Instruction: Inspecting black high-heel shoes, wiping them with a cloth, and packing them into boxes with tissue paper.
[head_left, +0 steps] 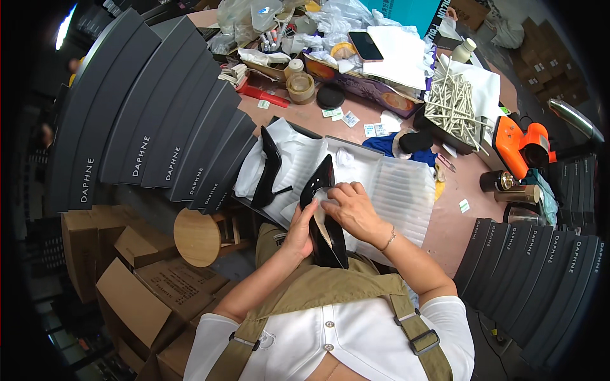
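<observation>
My left hand (298, 230) grips the side of a glossy black pointed high-heeled shoe (317, 181), held toe away from me above my lap. At the shoe's opening, the closed fingers of my right hand (357, 213) press on a crumpled whitish piece of tissue paper (321, 195); my fingers partly hide it. The matching black shoe (269, 168) lies on its side, heel to the right, on white tissue in an open grey shoebox (305, 131). Right of it, ribbed translucent wrapping (401, 190) spreads over a second grey box part (363, 152).
Stacks of dark shoeboxes rise at left (136, 108) and right (527, 267). A tray of white sticks (452, 105), a phone (366, 46), a jar (300, 87) and an orange tool (521, 143) crowd the pink table (445, 219). Cardboard boxes (171, 286) and a wooden stool (197, 237) stand lower left.
</observation>
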`<act>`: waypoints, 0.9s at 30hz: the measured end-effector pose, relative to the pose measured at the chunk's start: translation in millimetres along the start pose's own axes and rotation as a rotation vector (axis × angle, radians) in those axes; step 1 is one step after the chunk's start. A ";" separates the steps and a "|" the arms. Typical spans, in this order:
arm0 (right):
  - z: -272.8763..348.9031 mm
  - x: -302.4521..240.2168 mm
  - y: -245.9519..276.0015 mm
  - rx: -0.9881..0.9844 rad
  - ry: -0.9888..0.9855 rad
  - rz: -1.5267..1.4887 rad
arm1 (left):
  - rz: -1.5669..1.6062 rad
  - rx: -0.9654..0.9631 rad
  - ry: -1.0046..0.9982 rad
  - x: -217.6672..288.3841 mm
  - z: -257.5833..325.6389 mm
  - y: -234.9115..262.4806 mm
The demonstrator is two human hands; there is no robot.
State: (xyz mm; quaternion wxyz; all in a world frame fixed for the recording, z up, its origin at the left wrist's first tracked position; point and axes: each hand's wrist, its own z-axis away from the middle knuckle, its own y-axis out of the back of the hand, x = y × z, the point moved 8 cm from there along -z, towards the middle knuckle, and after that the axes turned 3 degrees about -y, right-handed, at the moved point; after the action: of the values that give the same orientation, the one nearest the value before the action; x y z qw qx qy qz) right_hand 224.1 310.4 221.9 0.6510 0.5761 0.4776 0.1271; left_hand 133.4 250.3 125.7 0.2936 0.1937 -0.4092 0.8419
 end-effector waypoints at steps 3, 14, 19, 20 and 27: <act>-6.5 6.0 4.3 0.143 -0.114 -0.215 | 0.124 -0.055 0.044 -0.9 -0.1 -3.5; -52.9 26.0 -43.7 0.257 -0.300 -0.296 | 0.058 0.069 -0.023 -6.5 13.9 3.0; -41.9 51.9 -45.3 0.023 -0.218 -0.844 | 0.159 0.106 0.126 -8.6 3.1 24.6; -43.1 59.7 -52.3 0.021 -0.244 -0.840 | 0.116 0.051 0.118 -4.6 5.4 18.3; -39.8 130.7 -72.8 -0.040 -0.586 -0.872 | 0.133 0.127 0.047 12.1 0.1 23.9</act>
State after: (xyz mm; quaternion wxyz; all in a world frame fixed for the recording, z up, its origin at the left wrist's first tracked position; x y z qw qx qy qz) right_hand 232.4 406.9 101.2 0.7607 0.3227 0.4683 -0.3129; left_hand 108.6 242.5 118.9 0.2335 0.1644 -0.3602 0.8881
